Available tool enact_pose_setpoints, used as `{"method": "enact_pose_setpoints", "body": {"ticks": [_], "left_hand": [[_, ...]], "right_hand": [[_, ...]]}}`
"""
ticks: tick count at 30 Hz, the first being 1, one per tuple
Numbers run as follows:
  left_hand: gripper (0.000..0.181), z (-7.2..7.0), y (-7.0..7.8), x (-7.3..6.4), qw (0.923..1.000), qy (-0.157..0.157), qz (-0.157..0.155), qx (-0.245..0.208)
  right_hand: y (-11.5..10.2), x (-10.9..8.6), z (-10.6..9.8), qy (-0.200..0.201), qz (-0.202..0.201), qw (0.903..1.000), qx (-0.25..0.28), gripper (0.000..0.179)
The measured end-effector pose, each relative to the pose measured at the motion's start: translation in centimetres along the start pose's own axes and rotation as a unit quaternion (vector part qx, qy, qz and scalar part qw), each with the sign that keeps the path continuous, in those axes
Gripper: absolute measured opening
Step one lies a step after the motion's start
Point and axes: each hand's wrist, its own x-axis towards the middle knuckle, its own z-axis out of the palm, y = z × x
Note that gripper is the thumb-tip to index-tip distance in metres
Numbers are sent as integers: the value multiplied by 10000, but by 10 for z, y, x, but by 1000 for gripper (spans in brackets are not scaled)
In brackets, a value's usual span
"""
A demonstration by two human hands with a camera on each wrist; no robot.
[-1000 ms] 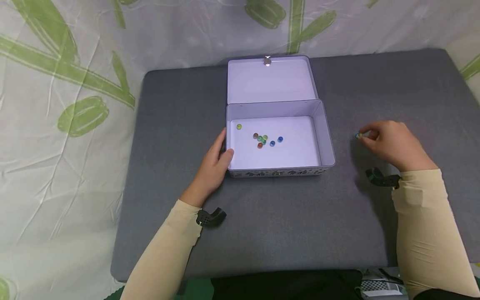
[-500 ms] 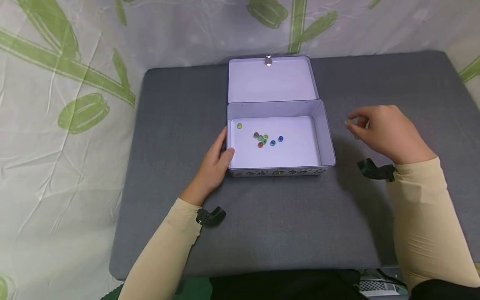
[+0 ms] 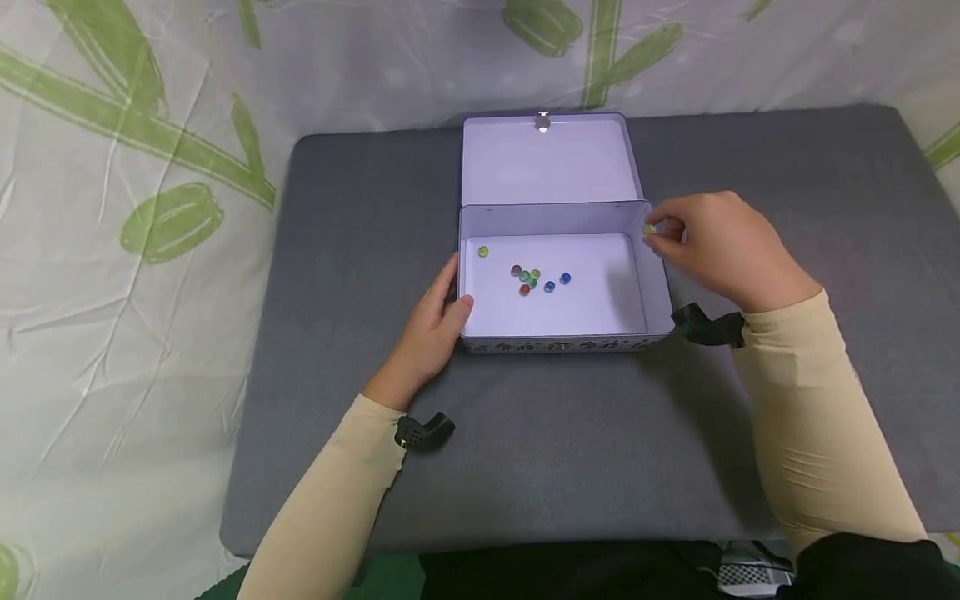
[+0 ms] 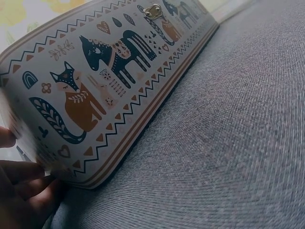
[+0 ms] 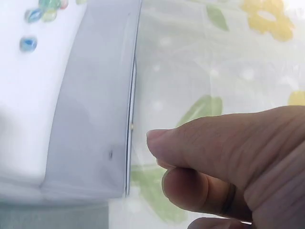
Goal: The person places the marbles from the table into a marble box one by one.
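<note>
A white-lined tin box [image 3: 600, 310] stands with its lid [image 3: 551, 167] laid back behind it. Several glass marbles, among them a blue marble [image 3: 566, 278] and a red marble [image 3: 524, 290], lie on its floor. My left hand [image 3: 422, 343] holds the box's left wall, thumb at the rim and fingers along the outside. In the left wrist view the printed front [image 4: 119, 62] shows foxes and a horse. Pinched between thumb and fingertip, a yellow-green marble [image 3: 648, 229] is in my right hand [image 3: 723, 246], at the box's right rim. The right wrist view hides that marble behind the fingers.
The box stands on a grey cloth-covered table [image 3: 540, 450]. A patterned curtain [image 3: 360, 67] hangs behind the table and along its left. A metal clasp [image 3: 542, 122] sits on the lid's far edge. Each wrist carries a dark camera mount.
My right hand has lifted the yellow-green marble from the table on the right and moved left with it to the box's right rim. The left hand stays on the box.
</note>
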Motion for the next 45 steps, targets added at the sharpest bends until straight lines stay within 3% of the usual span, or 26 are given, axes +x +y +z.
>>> {"method": "enact_pose_setpoints", "body": {"ticks": [21,45], "left_hand": [[70,6,3,0,10000,4,-37,-69],[69,9,7,0,9999,-9,-56,-113]], "right_hand": [[-46,33,19,-481,-370,9977,292,21],[-50,56,53,-945,-548,9923,590,17]]}}
